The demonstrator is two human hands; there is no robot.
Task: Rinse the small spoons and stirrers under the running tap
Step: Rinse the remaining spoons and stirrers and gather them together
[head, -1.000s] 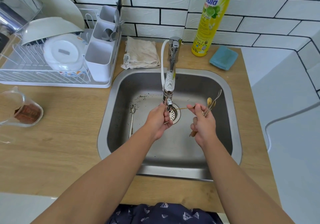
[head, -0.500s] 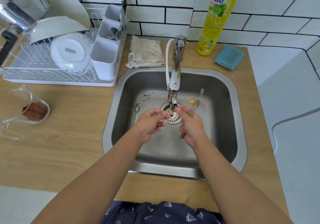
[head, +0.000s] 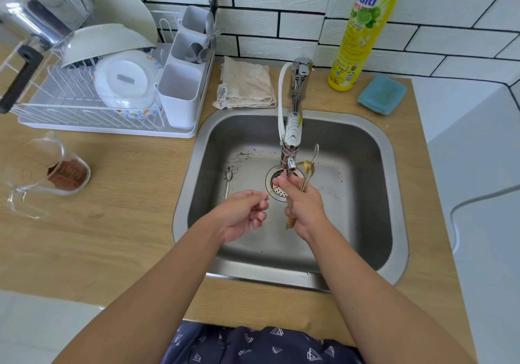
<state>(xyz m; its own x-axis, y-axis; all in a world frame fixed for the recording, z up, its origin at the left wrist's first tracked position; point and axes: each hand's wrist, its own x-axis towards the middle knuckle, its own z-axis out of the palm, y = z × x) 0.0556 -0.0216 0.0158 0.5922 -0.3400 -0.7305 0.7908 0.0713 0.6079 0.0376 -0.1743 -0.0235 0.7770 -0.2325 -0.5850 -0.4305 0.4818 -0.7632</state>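
Left hand (head: 244, 211): had drawn back left from the tap, fingers pinching a thin gold stirrer (head: 271, 191), its long axis slanting far-right toward the drain; rinse likely finishing. Right hand (head: 304, 206): fingers gripping a bundle of spoons (head: 308, 170), bowls pointing far, beside the tap (head: 291, 138). One spoon (head: 228, 180) lay in the sink (head: 365, 194).

two hands (head: 244, 211), one tap (head: 292, 127), one sink (head: 394, 194)

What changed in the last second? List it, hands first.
Left hand drew back from under the tap, still pinching the thin stirrer. Right hand moved in under the spout, still gripping its bundle of spoons. Spoon on the sink floor stayed put.
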